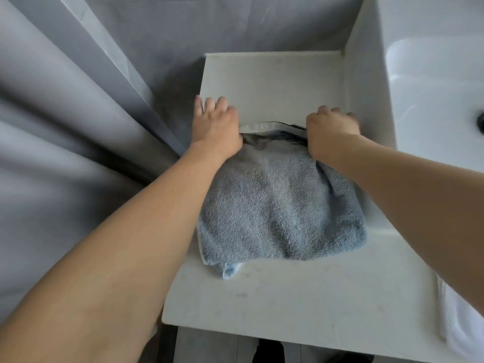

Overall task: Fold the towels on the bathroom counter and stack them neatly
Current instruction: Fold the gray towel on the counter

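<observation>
Both down on the far edge of the blue-grey towel (280, 205), flat on the white counter (275, 297): left hand (216, 124) fingers spread, pressing; right hand (332, 129) curled, pinching the edge.

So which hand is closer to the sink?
The right hand: it presses the towel beside the sink's wall. The left hand is at the counter's far edge.

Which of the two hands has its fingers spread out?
The left hand, at the blue-grey towel's far left corner; its fingers fan apart, while the right hand is curled.
</observation>
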`<state>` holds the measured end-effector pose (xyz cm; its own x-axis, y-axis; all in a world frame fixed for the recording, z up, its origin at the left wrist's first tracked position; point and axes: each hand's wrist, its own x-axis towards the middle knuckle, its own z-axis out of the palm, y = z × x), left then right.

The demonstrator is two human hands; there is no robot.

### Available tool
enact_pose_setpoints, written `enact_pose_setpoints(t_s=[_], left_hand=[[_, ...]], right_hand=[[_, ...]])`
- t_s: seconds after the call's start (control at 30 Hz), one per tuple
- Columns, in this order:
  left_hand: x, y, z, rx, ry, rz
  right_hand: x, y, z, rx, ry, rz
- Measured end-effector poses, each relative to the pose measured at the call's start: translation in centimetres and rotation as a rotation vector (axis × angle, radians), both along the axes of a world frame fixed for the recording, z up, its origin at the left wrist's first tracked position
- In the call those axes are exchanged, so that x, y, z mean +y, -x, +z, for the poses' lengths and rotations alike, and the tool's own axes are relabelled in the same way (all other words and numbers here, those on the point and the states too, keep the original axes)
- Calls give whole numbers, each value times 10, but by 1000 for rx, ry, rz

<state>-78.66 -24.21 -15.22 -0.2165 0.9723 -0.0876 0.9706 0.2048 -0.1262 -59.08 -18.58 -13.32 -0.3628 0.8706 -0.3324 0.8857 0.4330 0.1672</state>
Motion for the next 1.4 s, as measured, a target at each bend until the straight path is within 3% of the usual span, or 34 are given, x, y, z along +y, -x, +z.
enact_pose_setpoints(t_s=[0.1, 0.17, 0.23, 0.3, 0.37, 0.5, 0.63, 0.77, 0.83, 0.93, 1.0, 1.1, 1.2, 1.27, 1.4], left_hand=[[-38, 2, 62, -192, -247, 90], [-90, -10, 83, -428, -242, 165], [-148, -32, 85, -834, -11, 287], [-189, -54, 68, -1070, 343, 431], [-210, -71, 37, -1009, 536, 364], [-166, -62, -1, -746, 199, 313], [-92, -29, 29, -589, 4, 228], [-79, -15, 102, -502, -452, 56], [-94, -15, 134, -454, -548, 15], [-125, -17, 169, -412, -418, 95], [-143, -14, 182, -439, -149, 149], [-160, -8, 187, -526, 165, 136], [-171, 1, 185, -702, 154, 144], [-176, 6, 183, -787, 77, 154], [-186, 13, 179, -786, 5, 184]], right_hand=[[-13, -7, 42, 314, -55, -58], [-40, -17, 68, 474, -134, -2], [-80, -27, 82, 469, -98, 52], [-118, -37, 75, 356, 9, 75], [-144, -45, 57, 259, 117, 90], [-129, -52, 29, 184, 157, -15], [-85, -41, 48, 256, -99, -72], [-73, -36, 93, 429, -409, 79], [-79, -41, 108, 534, -584, 176], [-93, -55, 122, 665, -641, 324], [-101, -61, 130, 701, -442, 351], [-105, -68, 132, 584, -129, 265], [-111, -77, 134, 512, 158, 238], [-115, -86, 134, 467, 172, 250], [-125, -99, 131, 426, 104, 345]])
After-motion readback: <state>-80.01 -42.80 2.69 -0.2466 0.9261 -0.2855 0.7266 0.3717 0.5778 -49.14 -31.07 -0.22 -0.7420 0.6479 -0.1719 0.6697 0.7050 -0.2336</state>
